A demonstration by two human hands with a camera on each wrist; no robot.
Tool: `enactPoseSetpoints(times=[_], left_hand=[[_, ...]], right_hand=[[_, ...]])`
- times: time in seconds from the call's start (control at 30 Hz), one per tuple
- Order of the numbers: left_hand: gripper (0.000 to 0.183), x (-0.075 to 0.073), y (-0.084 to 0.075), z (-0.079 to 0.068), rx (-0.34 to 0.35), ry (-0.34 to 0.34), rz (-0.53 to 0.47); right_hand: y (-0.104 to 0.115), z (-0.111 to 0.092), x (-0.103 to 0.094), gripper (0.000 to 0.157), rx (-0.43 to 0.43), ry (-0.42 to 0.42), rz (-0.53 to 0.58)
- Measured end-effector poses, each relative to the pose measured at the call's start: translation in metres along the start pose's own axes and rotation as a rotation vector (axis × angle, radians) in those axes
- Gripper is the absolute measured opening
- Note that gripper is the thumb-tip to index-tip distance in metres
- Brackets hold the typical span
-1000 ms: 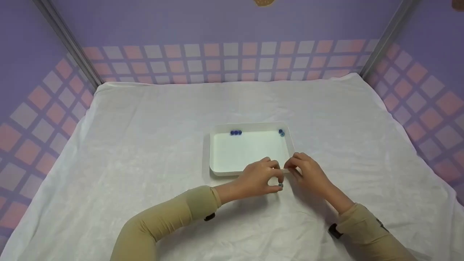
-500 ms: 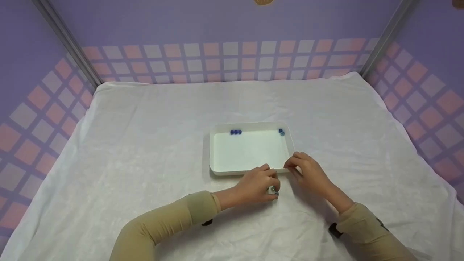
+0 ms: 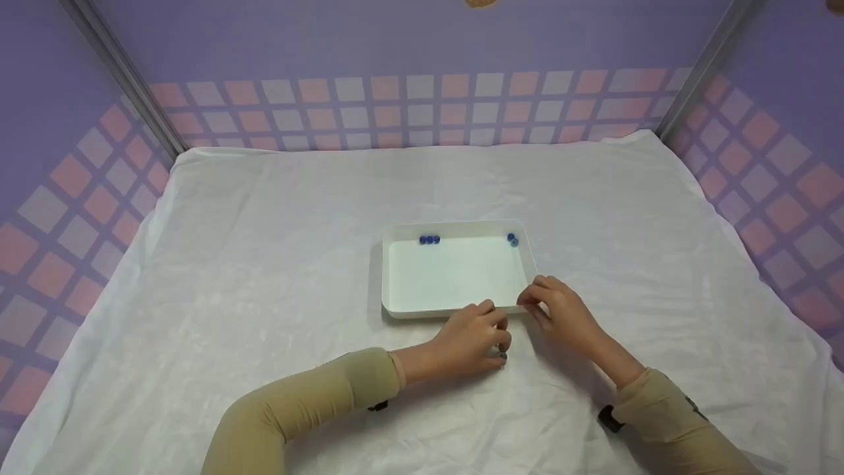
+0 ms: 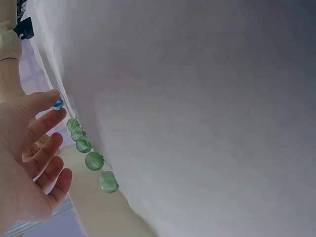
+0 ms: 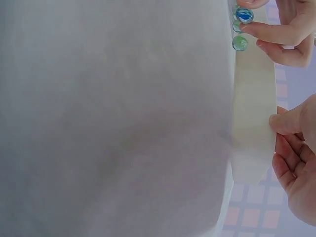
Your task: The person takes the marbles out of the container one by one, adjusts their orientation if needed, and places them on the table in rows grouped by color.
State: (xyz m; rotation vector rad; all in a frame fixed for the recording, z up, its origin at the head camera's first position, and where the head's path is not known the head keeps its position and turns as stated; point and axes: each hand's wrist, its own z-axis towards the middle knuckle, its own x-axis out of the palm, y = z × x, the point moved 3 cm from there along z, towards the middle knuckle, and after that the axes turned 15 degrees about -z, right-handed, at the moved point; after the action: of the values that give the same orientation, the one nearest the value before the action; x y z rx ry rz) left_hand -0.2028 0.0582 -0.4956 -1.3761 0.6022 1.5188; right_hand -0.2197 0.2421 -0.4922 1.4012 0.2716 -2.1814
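Observation:
Just in front of the white tray (image 3: pixel 455 280), my left hand (image 3: pixel 465 340) pinches a blue-swirled marble (image 4: pixel 58 102) between thumb and forefinger, its other fingers loosely bent. A line of several green marbles (image 4: pixel 94 161) lies on the cloth along the tray's near side, mostly hidden behind the hand in the head view. The right wrist view catches the held blue marble (image 5: pixel 244 15) above a green marble (image 5: pixel 240 43). At the tray's near right corner, my right hand (image 3: pixel 560 313) grips the rim between thumb and fingers.
Inside the tray, three dark blue marbles (image 3: pixel 429 240) sit by the far wall, and two bluish marbles (image 3: pixel 513 240) touch in the far right corner. White, wrinkled cloth (image 3: pixel 277 251) covers the table, with purple checked walls (image 3: pixel 422 39) around it.
My left hand has moved down toward the person and slightly left, away from the tray's near rim, with the blue marble in its pinch. The right hand stays on the rim.

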Motion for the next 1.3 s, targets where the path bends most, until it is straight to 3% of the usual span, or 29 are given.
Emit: enactPoseSetpoints(times=[0.17, 0.7, 1.3], left_hand=[[0.015, 0.0021, -0.0008, 0.0011, 0.016, -0.004, 0.041], [0.014, 0.0035, -0.0008, 0.0029, -0.001, -0.023, 0.037], [0.017, 0.0032, -0.0014, 0.0034, -0.009, -0.024, 0.103]], right_hand=[[-0.0005, -0.0001, 0.0007, 0.016, -0.003, -0.003, 0.008], [0.0000, -0.0001, -0.0002, 0.016, 0.001, -0.014, 0.015], [0.0002, 0.0000, 0.0000, 0.012, 0.048, 0.045, 0.015]])
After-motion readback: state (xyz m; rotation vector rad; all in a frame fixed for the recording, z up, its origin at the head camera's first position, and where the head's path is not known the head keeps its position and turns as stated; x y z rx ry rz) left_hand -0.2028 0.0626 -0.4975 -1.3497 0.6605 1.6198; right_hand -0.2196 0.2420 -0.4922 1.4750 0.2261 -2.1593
